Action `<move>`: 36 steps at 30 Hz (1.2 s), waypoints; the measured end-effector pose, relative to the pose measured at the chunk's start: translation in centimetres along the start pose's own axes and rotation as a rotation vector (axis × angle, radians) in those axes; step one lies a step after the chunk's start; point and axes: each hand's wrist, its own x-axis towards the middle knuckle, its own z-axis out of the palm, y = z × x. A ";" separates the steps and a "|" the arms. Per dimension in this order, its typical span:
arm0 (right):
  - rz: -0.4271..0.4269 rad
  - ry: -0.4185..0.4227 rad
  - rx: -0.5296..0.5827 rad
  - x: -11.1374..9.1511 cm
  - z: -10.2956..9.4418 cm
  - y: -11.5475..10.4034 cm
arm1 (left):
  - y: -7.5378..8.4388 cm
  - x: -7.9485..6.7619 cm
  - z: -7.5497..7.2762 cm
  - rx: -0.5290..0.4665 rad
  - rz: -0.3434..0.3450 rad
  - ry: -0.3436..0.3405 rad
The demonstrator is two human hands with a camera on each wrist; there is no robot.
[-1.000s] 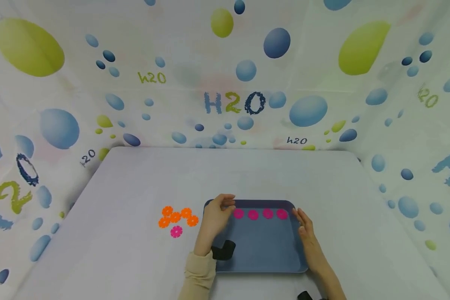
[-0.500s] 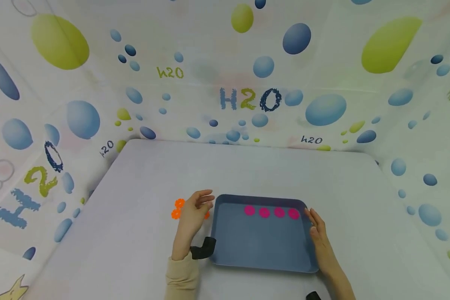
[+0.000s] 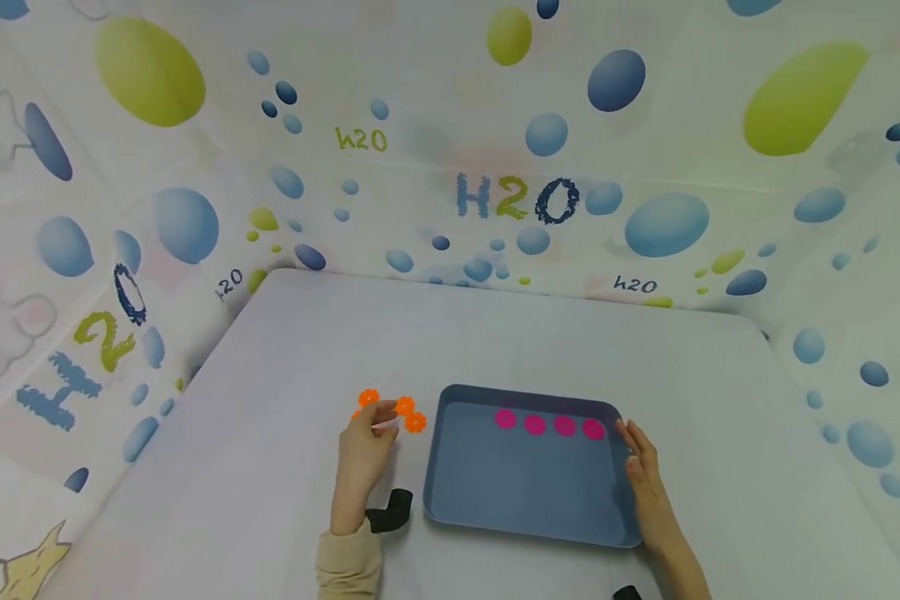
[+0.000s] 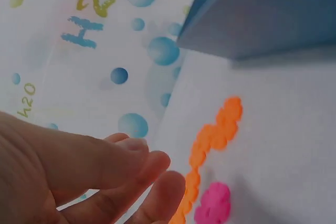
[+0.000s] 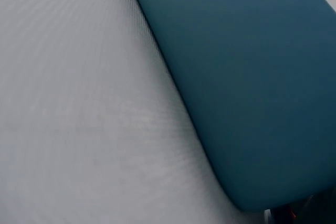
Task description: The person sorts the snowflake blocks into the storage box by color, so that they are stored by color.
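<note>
My left hand [image 3: 363, 450] hovers over a loose group of orange flower-shaped pieces [image 3: 416, 422], hiding part of it. In the left wrist view its fingers are loosely bent with nothing between them. A pink flower-shaped piece [image 4: 213, 204] lies beside the orange pieces [image 4: 215, 134] there; the hand mostly hides it in the head view. My right hand [image 3: 647, 487] rests along the right side of a blue-grey tray [image 3: 532, 533], fingers fairly straight. Several pink pieces [image 3: 535, 425] lie in a row near the tray's far wall.
A white table [image 3: 555, 342] surrounds the tray and the pieces. Behind it and at both sides hangs a white sheet [image 3: 420, 183] printed with bubbles and lettering. The tray's outer side [image 5: 247, 87] fills much of the right wrist view.
My left hand has moved from above the tray's far left corner leftward to the orange pieces. The right hand stays at the tray's side. The head view has shifted.
</note>
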 end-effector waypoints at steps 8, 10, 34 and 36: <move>-0.006 0.010 -0.008 -0.3 0.0 -0.1 | -0.8 -0.5 -0.2 0.177 -0.037 0.045; 0.003 0.005 0.004 -0.4 -0.1 0.0 | -0.9 -0.5 -0.1 0.191 -0.055 0.026; 0.037 -0.006 0.024 0.2 -0.1 0.2 | -0.6 0.2 -0.2 0.429 -0.014 0.038; 0.040 -0.009 0.028 0.2 -0.1 0.3 | -0.5 0.2 -0.4 0.445 -0.020 0.018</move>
